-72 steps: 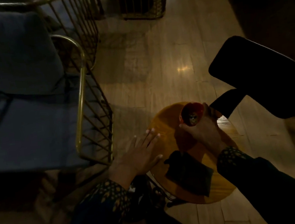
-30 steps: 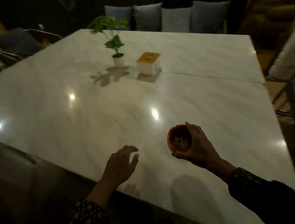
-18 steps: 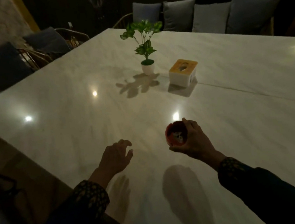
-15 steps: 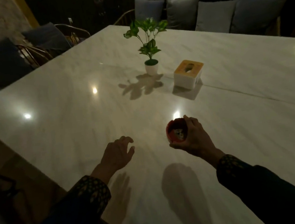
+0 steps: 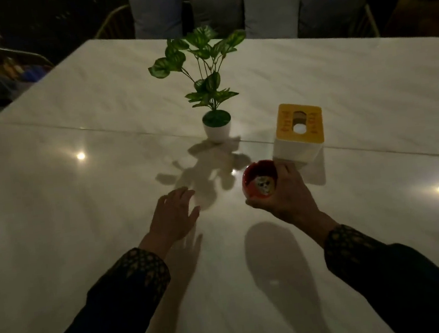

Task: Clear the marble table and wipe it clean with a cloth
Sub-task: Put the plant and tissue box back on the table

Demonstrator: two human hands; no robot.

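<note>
Carried nearer the tissue box (image 5: 298, 130): red bowl (image 5: 259, 179), gripped in my right hand (image 5: 285, 200). Left hand (image 5: 173, 215) spread, empty. Plant (image 5: 207, 85), box remained on surface (image 5: 81, 209); wiping unstarted.

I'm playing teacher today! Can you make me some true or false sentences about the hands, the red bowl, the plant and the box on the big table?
1. The right hand holds the small red bowl. True.
2. The left hand is gripping a cloth. False: it holds nothing, with its fingers spread loosely above the marble table.
3. The potted plant stands upright in a white pot. True.
4. The tissue box has a blue top. False: its top is yellow and its sides are white.
5. The plant is lying inside the red bowl. False: the plant stands on the table, farther away than the bowl.
</note>
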